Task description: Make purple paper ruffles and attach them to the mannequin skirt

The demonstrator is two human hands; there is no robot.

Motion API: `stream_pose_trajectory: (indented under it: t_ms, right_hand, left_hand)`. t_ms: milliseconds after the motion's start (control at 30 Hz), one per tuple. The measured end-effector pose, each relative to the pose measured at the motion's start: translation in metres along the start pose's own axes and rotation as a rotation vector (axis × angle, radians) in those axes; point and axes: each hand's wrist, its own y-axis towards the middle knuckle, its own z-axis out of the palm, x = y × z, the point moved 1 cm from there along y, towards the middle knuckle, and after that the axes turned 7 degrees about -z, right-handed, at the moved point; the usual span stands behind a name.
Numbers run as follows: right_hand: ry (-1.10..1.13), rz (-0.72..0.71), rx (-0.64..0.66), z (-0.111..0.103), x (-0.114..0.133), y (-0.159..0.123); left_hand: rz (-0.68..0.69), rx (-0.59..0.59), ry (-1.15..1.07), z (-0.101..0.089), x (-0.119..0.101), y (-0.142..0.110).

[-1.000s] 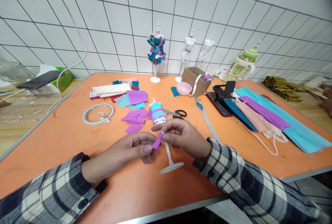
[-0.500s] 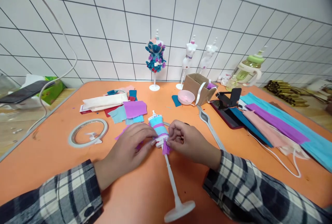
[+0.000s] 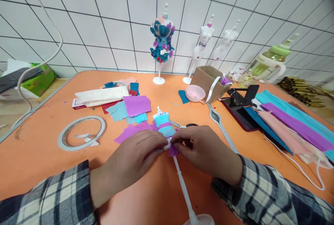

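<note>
A small white dress-form mannequin [image 3: 164,120], wrapped in blue and purple crepe paper, leans back with its stand [image 3: 184,186] toward me. My left hand [image 3: 133,160] grips the lower left of its body, fingers curled around the edge. My right hand [image 3: 206,148] pinches a gathered piece of purple crepe paper [image 3: 173,150] against the bottom of the body. The fingertips of both hands nearly meet there. Scissors [image 3: 182,125] lie behind my right hand, partly hidden by it. Loose purple paper pieces [image 3: 130,133] lie beyond my left hand.
A tape roll [image 3: 61,138] lies at left. Behind are coloured paper squares [image 3: 137,106], a decorated mannequin [image 3: 162,40], a pink bowl [image 3: 195,93] and a cardboard box [image 3: 206,79]. A phone [image 3: 238,113] and paper strips [image 3: 294,120] lie right, near a bottle [image 3: 268,61].
The pinched purple paper has gone from between both hands to the mannequin's lower edge. My left hand has moved onto the mannequin, which has tilted back, its base nearer me.
</note>
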Motion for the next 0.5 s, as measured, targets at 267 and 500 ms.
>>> stream_pose_trajectory:
  t_ms: [267,500]
  right_hand:
    - [0.052,0.076,-0.009,0.0038,-0.0039,-0.0026]
    - [0.069,0.102,-0.046,0.0042,-0.0100,-0.0092]
  left_hand:
    - [0.063,-0.004,-0.036,0.0013,0.0001,0.0033]
    - [0.132,-0.035,-0.048,0.0034,0.0047,0.0019]
